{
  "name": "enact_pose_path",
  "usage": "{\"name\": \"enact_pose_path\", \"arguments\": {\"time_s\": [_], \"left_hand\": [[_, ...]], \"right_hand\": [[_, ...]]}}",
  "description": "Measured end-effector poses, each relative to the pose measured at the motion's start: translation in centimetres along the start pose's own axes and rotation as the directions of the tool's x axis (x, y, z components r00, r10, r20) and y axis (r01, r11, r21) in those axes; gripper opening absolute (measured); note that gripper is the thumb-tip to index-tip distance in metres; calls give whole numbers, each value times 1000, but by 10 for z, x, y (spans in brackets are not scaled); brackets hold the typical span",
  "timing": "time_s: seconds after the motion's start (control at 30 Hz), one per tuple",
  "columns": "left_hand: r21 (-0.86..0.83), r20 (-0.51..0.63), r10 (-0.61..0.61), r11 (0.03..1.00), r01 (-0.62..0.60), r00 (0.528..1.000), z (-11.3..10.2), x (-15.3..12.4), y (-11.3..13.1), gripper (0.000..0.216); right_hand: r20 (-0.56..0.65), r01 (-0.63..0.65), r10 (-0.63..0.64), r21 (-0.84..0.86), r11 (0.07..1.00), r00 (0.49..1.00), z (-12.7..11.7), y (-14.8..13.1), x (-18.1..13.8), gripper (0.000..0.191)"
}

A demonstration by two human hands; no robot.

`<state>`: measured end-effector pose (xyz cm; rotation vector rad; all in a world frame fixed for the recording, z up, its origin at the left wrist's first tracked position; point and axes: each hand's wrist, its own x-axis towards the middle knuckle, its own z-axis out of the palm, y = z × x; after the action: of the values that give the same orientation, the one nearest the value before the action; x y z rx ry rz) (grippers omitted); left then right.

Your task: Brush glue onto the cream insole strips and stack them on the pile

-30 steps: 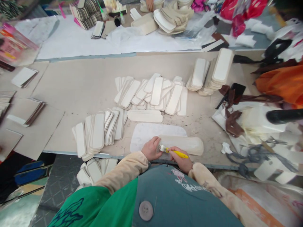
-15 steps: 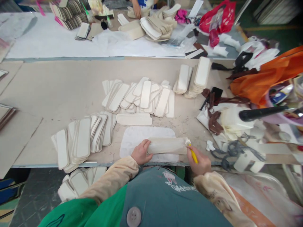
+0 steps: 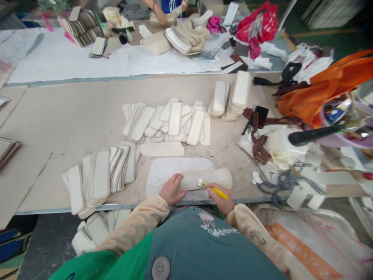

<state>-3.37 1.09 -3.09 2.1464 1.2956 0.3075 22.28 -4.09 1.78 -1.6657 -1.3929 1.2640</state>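
Observation:
A long pale strip with rounded ends [image 3: 220, 177] lies across a white sheet [image 3: 155, 171] at the table's front edge. At the strip's left end, my left hand [image 3: 172, 189] is closed on it, thumb and fingers pinching the end. My right hand [image 3: 223, 202] grips a yellow-handled brush [image 3: 219, 193]. The brush's white head touches the strip near its middle, and the strip's surface looks wet there. Just behind the sheet lie a few more pale strips [image 3: 162, 149], stacked flat.
Fanned strips [image 3: 101, 175] lie to the left, a loose heap [image 3: 174, 118] farther back, and upright-looking stacks [image 3: 241, 89] at the back right. On the right sit a white container [image 3: 284, 149] with a black-handled tool, grey cords and an orange bag [image 3: 329, 89]. A co-worker's hand [image 3: 160, 15] is across the table.
My right hand has moved the brush leftward from the strip's right end to about its middle. My left hand stays on the left end. The whole view has shifted slightly.

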Motion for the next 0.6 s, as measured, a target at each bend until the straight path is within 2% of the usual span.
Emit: {"name": "enact_pose_path", "arguments": {"time_s": [0.07, 0.13, 0.17, 0.23, 0.3, 0.37, 0.43, 0.5, 0.6], "left_hand": [[-16, 5, -8, 1000, 8, 1000, -1, 0, 1, 66], [-33, 9, -7, 999, 7, 1000, -1, -1, 2, 68], [-40, 10, -8, 999, 8, 1000, 0, -1, 1, 69], [-47, 11, -15, 999, 15, 1000, 0, -1, 0, 72], [-44, 13, -20, 999, 21, 1000, 0, -2, -1, 73], [-40, 16, -13, 999, 14, 1000, 0, -2, -1, 73], [-38, 15, -2, 999, 3, 1000, -1, -2, -1, 72], [-38, 14, -2, 999, 2, 1000, -1, -3, 0, 71], [-39, 17, -13, 999, 13, 1000, 0, -4, 0, 71]], "right_hand": [[-204, -175, 185, 64, 982, 961, -22, 15, -6, 32], [-394, -247, 258, 80, 966, 882, -42, 25, -11, 34], [-424, -275, 286, 88, 957, 859, -49, 27, -12, 35], [-362, -267, 295, 126, 955, 884, -52, 23, -12, 34], [-184, -228, 258, 169, 959, 948, -37, 10, -8, 33], [14, -201, 202, 186, 962, 979, -12, -6, 0, 34], [172, -189, 158, 176, 966, 972, 16, -18, 9, 35], [267, -183, 135, 164, 969, 954, 36, -21, 17, 36], [266, -177, 142, 113, 978, 954, 39, -16, 21, 35]]}}
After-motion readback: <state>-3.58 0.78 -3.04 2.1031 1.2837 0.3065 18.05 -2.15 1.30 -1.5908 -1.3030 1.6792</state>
